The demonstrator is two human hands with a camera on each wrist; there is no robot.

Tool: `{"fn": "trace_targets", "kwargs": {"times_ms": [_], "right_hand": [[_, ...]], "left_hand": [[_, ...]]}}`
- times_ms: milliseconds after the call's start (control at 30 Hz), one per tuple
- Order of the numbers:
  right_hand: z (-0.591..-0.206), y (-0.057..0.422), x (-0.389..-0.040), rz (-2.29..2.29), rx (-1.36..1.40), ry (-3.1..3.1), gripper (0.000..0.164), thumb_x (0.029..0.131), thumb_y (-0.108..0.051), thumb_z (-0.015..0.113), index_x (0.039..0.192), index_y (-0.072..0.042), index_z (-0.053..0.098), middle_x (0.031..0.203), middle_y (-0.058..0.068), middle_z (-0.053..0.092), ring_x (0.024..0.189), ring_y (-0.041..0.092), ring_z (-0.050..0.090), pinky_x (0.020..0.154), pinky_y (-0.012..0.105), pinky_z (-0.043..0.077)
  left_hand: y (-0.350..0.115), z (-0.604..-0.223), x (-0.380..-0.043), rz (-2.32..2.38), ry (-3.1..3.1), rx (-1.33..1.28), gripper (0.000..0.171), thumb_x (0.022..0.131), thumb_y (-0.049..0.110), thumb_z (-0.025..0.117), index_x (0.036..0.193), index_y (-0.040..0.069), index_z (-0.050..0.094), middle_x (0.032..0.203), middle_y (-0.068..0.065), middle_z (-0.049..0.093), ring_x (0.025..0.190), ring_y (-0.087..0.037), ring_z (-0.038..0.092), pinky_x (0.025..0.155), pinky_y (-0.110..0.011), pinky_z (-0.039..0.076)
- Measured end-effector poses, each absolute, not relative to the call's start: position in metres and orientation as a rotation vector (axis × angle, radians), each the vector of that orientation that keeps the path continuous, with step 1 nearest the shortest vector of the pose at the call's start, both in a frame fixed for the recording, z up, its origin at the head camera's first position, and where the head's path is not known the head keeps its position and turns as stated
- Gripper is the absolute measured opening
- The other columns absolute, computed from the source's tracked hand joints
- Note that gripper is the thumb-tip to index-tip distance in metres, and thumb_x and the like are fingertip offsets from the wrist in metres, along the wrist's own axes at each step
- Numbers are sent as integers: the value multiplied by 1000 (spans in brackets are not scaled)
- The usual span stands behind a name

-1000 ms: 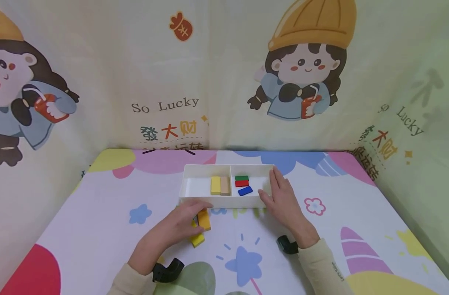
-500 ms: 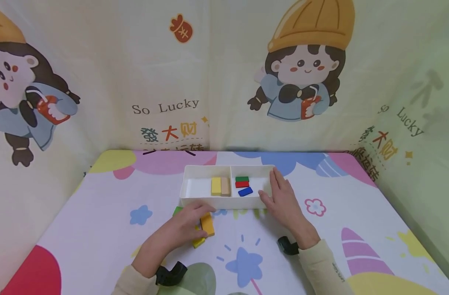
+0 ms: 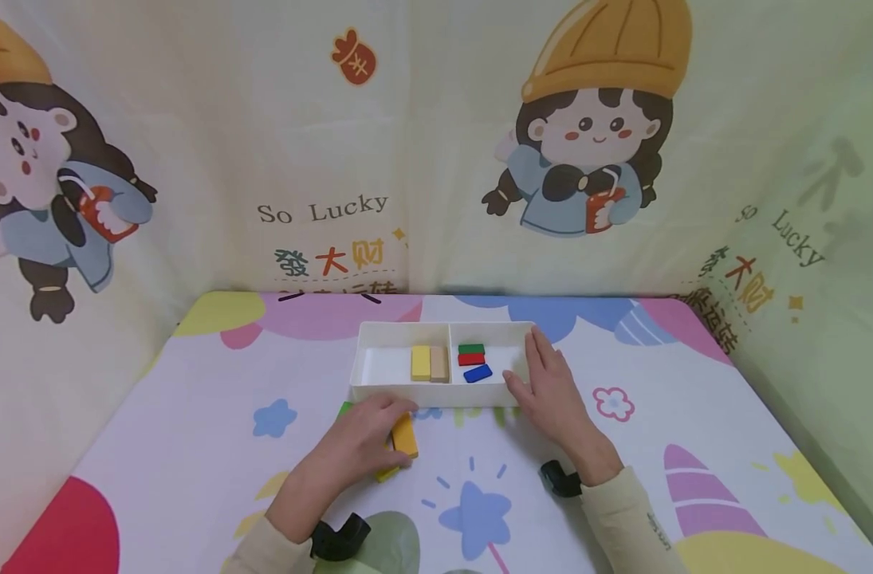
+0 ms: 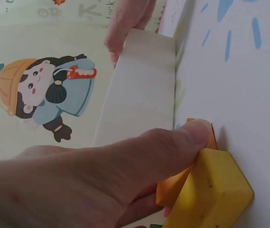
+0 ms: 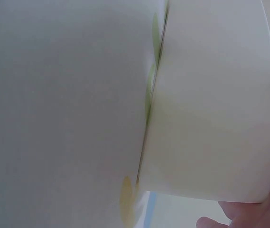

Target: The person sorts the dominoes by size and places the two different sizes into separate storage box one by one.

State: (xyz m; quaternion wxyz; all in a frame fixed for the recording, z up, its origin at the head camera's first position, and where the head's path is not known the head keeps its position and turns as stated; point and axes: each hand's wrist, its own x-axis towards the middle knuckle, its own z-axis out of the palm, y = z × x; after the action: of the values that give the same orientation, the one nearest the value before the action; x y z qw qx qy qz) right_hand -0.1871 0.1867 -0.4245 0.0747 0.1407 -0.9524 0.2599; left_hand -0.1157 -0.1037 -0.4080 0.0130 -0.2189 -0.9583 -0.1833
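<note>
A white two-compartment box (image 3: pixel 400 395) stands on the table. In its left compartment lie a yellow block (image 3: pixel 421 363) and a tan block (image 3: pixel 439 365); the right one holds a green block (image 3: pixel 471 349), a red block (image 3: pixel 471 359) and a blue block (image 3: pixel 477 373). My left hand (image 3: pixel 360 438), in front of the box, pinches an orange block (image 3: pixel 405 437) with the thumb along its near end; its other fingers are partly hidden. Against it leans another yellow block (image 4: pixel 215 190), and a green piece (image 3: pixel 345 409) peeks out behind the hand. My right hand (image 3: pixel 551 391) holds the box's right end, thumb over the front rim.
A printed white tablecloth (image 3: pixel 192 446) covers the table. A patterned curtain (image 3: pixel 450 159) rises behind it and at both sides. Black wrist mounts (image 3: pixel 341 538) sit below the hands.
My left hand has shifted slightly right, and the orange block has moved right and a little nearer with it. The green piece shows more at its left. My right hand stays on the box.
</note>
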Motion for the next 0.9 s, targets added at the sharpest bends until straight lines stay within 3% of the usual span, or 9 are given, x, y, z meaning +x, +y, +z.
{"fn": "trace_targets", "kwargs": {"times_ms": [433, 900], "right_hand": [[-425, 186, -187, 776, 420, -2853, 78, 100, -35, 51, 156, 4, 13, 166, 19, 9, 151, 39, 17, 123, 58, 15], [-426, 187, -187, 788, 423, -2842, 79, 99, -36, 52, 156, 4, 15, 166, 20, 10, 151, 40, 18, 122, 59, 17]], "left_hand": [[-99, -418, -119, -701, -2965, -822, 63, 77, 29, 86, 131, 11, 61, 130, -6, 61, 120, -23, 57, 103, -39, 51], [-102, -422, -120, -737, -2914, -899, 65, 76, 27, 87, 132, 8, 59, 131, -9, 61, 121, -24, 56, 104, -40, 50]]}}
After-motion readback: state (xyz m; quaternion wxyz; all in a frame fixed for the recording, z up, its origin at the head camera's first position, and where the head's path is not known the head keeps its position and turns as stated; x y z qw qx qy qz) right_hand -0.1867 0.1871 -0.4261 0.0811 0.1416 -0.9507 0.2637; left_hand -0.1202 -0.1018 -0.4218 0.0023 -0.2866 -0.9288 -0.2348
